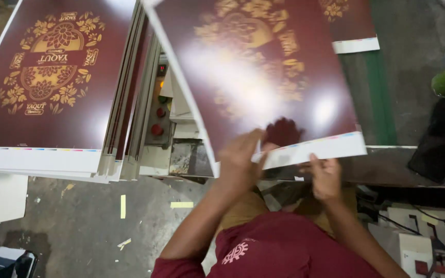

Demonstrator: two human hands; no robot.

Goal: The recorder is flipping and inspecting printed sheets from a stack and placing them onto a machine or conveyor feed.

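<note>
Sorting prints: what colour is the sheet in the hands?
Dark maroon sheet with gold floral ornament, white edge; head view.

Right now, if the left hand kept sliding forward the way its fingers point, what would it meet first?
Probably more of the glossy maroon sheet it already grips by the white edge. The left hand points up across that sheet, though depth is hard to judge.
</note>
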